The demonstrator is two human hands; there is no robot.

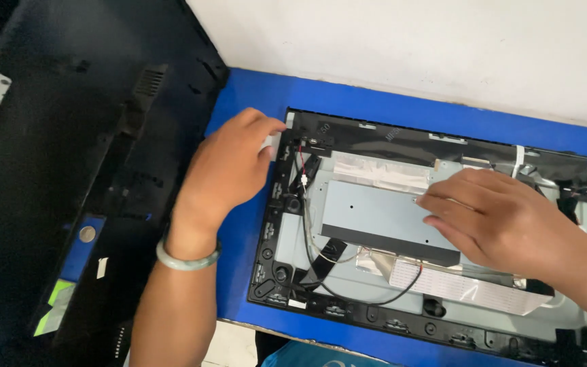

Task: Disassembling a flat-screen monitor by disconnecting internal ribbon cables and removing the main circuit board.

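An opened flat display panel [375,312] lies back-side up on a blue mat [239,245], showing a grey metal shield plate [368,214], wires and a flat ribbon cable [443,282]. My left hand [229,170], with a pale green bangle on the wrist, grips the panel's left edge near the top corner, fingers curled around the frame. My right hand [497,214] rests flat, fingers spread, on the metal plate and the parts beside it, holding nothing.
A large black plastic back cover [56,149] lies to the left, partly over the mat. A white wall [409,47] runs behind the table. A red and black wire pair [302,178] runs near the panel's left edge.
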